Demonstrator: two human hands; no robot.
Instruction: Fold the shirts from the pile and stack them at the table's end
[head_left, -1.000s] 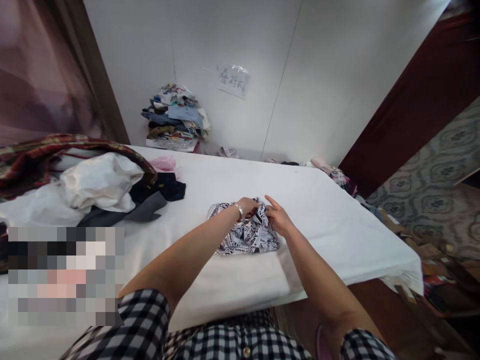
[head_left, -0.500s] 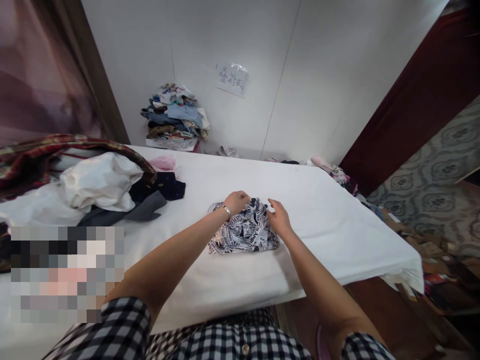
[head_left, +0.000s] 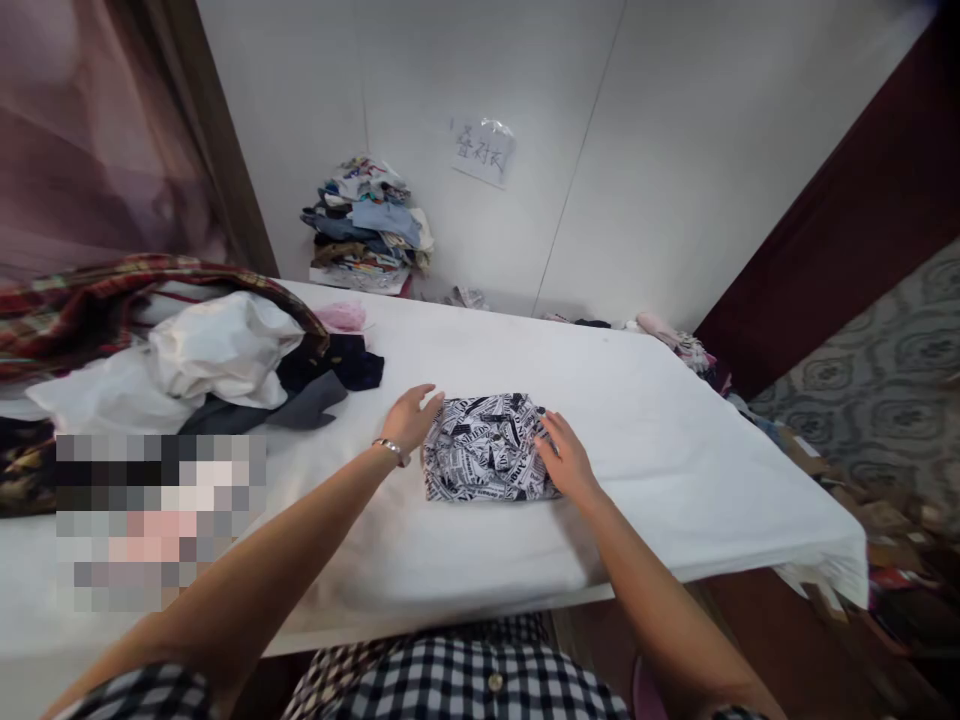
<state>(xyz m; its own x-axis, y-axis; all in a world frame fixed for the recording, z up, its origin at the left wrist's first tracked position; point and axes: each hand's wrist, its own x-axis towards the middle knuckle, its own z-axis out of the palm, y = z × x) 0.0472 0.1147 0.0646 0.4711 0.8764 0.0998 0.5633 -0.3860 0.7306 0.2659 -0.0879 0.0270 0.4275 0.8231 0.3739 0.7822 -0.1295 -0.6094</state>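
From the head camera, a folded shirt (head_left: pixel 486 449) with black and white print lies flat near the middle of the white table (head_left: pixel 675 440). The left hand (head_left: pixel 409 417) lies flat at the shirt's left edge, fingers straight and close together, touching the cloth. The right hand (head_left: pixel 568 459) rests on the shirt's right edge, fingers a little spread, pressing down. Left of the shirt sits a heap of clothes (head_left: pixel 217 360). Behind the shirt, by the wall, stands a stack of clothes (head_left: pixel 367 225), with a paper sign (head_left: pixel 484 152) on the wall.
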